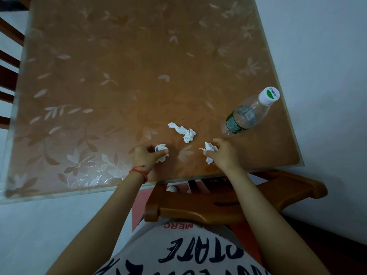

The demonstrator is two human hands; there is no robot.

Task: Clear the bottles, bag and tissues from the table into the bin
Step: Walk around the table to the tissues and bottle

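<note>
"c'estbon" on bottle cap (pixel 269 96); "state" on shirt (pixel 198 253)

Your left hand (pixel 148 153) curls around a crumpled tissue (pixel 161 152) near the tabletop's (pixel 99 76) six o'clock edge, and your right hand (pixel 222 153) pinches another tissue (pixel 209 150). A third tissue (pixel 183 132) lies loose at twelve o'clock between them. A capped plastic bottle (pixel 248 114) stands at two o'clock.
</note>
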